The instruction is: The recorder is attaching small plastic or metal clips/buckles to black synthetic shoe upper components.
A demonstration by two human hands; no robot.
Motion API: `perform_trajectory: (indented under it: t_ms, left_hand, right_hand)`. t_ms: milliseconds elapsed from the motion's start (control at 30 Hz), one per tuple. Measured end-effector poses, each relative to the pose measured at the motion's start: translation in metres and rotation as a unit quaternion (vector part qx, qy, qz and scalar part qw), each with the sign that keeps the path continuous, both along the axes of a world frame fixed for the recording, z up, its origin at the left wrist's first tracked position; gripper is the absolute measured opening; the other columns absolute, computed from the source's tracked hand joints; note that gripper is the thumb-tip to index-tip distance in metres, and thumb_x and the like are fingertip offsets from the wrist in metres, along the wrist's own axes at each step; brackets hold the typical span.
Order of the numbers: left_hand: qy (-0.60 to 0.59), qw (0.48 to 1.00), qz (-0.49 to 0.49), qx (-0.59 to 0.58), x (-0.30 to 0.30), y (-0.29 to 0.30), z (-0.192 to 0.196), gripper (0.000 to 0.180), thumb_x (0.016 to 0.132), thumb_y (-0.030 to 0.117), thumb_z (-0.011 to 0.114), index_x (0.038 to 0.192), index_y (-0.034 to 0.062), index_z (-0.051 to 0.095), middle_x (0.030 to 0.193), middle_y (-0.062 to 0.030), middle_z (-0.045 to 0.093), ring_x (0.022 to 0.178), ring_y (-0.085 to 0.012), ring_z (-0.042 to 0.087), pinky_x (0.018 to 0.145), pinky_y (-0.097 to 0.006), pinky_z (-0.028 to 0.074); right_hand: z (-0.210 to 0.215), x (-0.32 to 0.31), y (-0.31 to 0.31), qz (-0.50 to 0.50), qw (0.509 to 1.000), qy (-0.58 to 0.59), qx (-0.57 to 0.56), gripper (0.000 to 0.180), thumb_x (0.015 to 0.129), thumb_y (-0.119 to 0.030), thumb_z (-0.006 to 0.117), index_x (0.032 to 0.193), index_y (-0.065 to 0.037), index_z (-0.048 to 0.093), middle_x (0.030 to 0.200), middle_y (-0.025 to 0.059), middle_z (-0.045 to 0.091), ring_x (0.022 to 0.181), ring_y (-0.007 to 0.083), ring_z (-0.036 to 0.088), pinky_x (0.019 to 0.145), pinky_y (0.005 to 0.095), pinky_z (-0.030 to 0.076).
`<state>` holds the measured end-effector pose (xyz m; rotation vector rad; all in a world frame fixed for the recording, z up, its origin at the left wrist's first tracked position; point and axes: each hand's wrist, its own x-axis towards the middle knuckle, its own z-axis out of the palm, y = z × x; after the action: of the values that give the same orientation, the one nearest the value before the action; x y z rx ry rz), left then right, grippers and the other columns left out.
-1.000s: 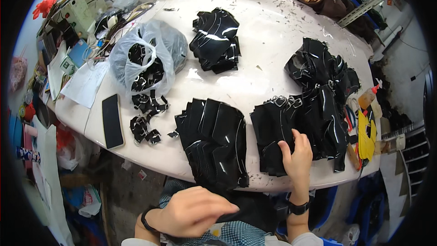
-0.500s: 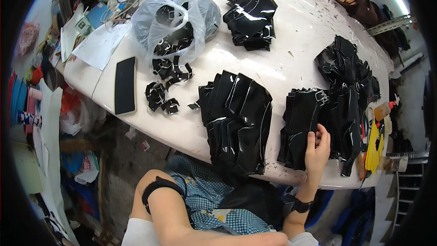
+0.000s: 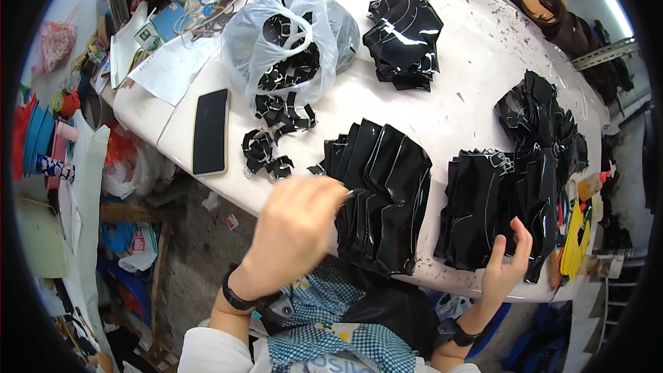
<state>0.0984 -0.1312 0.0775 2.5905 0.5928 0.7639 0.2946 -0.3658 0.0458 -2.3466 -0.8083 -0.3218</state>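
Observation:
My left hand [image 3: 293, 231], blurred by motion, is raised by the left edge of a fanned stack of glossy black pieces [image 3: 383, 200]. Its fingers are curled together in a pinch; what they hold, if anything, I cannot make out. At the near edge of a second black stack [image 3: 473, 217], topped by a silver buckle [image 3: 503, 160], is my right hand [image 3: 507, 262]. Its thumb and fingers are apart, with nothing gripped. Small black straps with metal buckles [image 3: 259, 152] lie in a loose cluster beyond my left hand.
A translucent plastic bag [image 3: 335, 34] holds more buckled straps. Beside it a dark-screened phone [image 3: 210, 131] lies near a paper sheet [image 3: 173, 69]. Another black stack [image 3: 402, 38] sits farther back. At the right, a bundle of black pieces [image 3: 539, 114] lies near yellow-handled tools [image 3: 574, 238].
My left hand has risen from the lower edge to the fanned stack. My right hand stays at the lower edge of its stack. The whole view has shifted slightly.

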Motion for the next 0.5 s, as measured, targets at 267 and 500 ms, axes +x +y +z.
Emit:
perform_trajectory:
  t_ms: [267,500]
  left_hand:
    - [-0.022,0.996,0.088,-0.022,-0.019,0.039,-0.089,0.015,0.067,-0.002,0.06,0.082,0.0009,0.06,0.08,-0.0117,0.06,0.076,-0.0303,0.055,0.069,-0.036,0.045]
    - [-0.196,0.852,0.027,-0.485,-0.024,-0.012,-0.025,0.009,0.08,-0.006,0.055,0.087,-0.0035,0.06,0.082,-0.0074,0.059,0.069,-0.0114,0.06,0.062,-0.021,0.047]
  right_hand:
    - [0.02,-0.037,0.022,0.103,0.99,0.005,0.094,0.018,0.078,-0.012,0.057,0.09,0.001,0.057,0.091,0.0145,0.057,0.093,0.0316,0.053,0.083,0.0386,0.041]
    - [0.016,-0.055,0.028,0.233,0.957,0.125,0.119,0.013,0.071,-0.004,0.062,0.084,-0.002,0.061,0.082,0.0107,0.06,0.074,0.026,0.056,0.067,0.034,0.045]
